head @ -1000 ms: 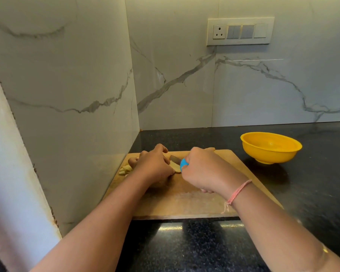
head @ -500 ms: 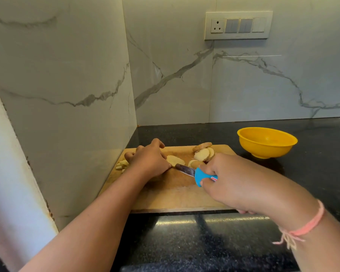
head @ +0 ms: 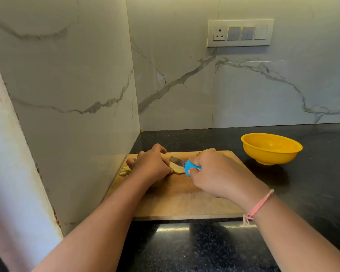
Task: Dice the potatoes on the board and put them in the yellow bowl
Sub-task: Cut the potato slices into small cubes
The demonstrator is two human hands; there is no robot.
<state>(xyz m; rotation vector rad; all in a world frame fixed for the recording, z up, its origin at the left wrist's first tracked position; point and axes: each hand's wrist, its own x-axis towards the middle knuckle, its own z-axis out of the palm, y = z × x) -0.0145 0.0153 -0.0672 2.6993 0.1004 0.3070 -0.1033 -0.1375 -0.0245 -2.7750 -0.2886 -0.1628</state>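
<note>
Head camera looks down on a wooden cutting board set on a black granite counter, tucked into the corner of a marble wall. The left hand sits at the board's eleven o'clock, fingers curled down and pinning a potato slice that pokes out at the hand's three o'clock. The right hand is wrapped tight around the blue handle of a knife, and the blade lies angled across the slice's top edge, tip towards ten o'clock. Cut potato strips lie at the board's left edge, at nine o'clock from the left hand. More potato peeks over the right knuckles at twelve o'clock. The yellow bowl stands off the board at its two o'clock, nothing visible inside. A pink thread bracelet circles the right wrist.
</note>
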